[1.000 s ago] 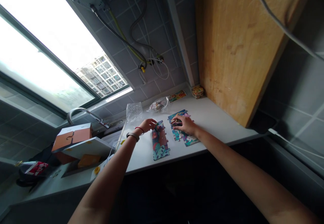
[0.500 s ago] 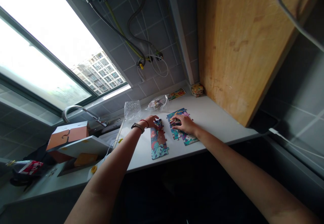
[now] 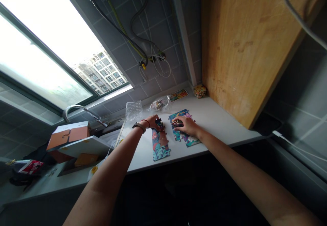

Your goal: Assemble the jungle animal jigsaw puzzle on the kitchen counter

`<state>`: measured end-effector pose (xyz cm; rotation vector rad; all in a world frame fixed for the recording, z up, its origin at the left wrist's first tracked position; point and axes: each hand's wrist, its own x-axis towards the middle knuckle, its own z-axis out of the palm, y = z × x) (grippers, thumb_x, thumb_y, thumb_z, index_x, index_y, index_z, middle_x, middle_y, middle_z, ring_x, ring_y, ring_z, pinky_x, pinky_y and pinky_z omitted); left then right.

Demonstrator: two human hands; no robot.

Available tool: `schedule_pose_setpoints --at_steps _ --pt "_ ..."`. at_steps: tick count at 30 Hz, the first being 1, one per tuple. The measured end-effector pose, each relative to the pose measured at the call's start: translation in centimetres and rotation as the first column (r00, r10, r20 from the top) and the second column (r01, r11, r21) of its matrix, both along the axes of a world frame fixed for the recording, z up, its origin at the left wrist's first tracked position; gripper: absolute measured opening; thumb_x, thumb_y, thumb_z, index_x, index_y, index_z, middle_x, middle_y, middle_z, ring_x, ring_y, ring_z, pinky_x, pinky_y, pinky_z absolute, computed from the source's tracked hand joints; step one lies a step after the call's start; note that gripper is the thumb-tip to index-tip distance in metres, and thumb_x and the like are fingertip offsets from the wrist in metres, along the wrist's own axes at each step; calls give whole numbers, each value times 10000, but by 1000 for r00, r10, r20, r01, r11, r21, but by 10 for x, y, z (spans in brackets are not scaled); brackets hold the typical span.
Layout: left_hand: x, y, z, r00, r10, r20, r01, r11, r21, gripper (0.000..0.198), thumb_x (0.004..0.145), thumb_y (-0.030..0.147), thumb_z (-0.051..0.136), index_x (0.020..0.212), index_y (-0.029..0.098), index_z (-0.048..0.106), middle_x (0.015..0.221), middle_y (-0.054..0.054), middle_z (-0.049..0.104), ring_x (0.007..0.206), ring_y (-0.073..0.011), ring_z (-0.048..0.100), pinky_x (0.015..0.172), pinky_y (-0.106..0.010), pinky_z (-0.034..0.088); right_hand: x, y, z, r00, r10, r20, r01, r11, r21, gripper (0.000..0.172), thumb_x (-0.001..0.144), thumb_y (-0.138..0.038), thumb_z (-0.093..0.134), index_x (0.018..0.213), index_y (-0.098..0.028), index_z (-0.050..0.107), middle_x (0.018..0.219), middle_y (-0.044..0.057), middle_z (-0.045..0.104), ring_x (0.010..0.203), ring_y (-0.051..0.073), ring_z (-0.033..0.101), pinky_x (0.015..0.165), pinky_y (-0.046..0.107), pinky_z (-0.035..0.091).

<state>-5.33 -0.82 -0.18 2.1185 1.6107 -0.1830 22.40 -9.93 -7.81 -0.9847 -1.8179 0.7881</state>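
Two joined strips of a colourful jigsaw lie on the white counter (image 3: 217, 123). My left hand (image 3: 152, 121) pinches a small puzzle piece (image 3: 158, 121) at the far end of the left strip (image 3: 159, 145). My right hand (image 3: 186, 125) rests on the right strip (image 3: 183, 130), its fingers closed over a small stack of loose pieces (image 3: 177, 123). A watch and a red band sit on my left wrist.
A clear bag of pieces (image 3: 159, 104), an empty plastic bag (image 3: 134, 110), a picture card (image 3: 178, 95) and a small stack of pieces (image 3: 199, 91) lie along the wall. A big wooden board (image 3: 242, 45) leans at right. The puzzle box (image 3: 74, 144) and the tap (image 3: 79, 111) are at left.
My left hand has moved from beside the left strip to its far end and lifted a piece slightly. My right hand has stayed on the right strip.
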Motion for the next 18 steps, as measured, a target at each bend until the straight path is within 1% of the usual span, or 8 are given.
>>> schedule_pose_setpoints --at_steps 3,6,13,18 --pt "-1 -4 2 997 4 -81 -4 1000 1 376 1007 379 667 1318 173 626 1323 -111 645 1126 -259 669 946 -476 594 0 0 -1 1000 1 -2 -1 1000 2 427 750 -198 900 1138 -238 727 1183 76 783 1090 275 757 1006 429 579" --pt "-1 -7 4 994 -15 -110 15 1000 -4 374 1007 380 666 1316 173 628 1326 -109 645 1130 -262 668 950 -477 592 1 0 -1 1000 -3 -3 3 1000 6 418 751 -204 899 1132 -238 731 1173 77 785 1078 279 760 1002 438 579" --pt "-3 -5 8 995 -52 -90 49 998 -37 368 1006 385 667 1303 169 636 1317 -103 649 1126 -267 669 946 -473 594 1 1 -2 1000 -5 -5 5 1000 8 422 744 -205 904 1129 -239 733 1165 73 785 1070 269 756 1001 425 574" --pt "-6 -6 13 996 -26 -87 20 997 -73 369 1008 376 666 1314 173 628 1321 -110 646 1123 -258 670 943 -473 595 1 1 -2 1000 -4 -3 4 1000 4 417 746 -214 907 1123 -238 731 1169 72 784 1062 267 758 990 420 580"
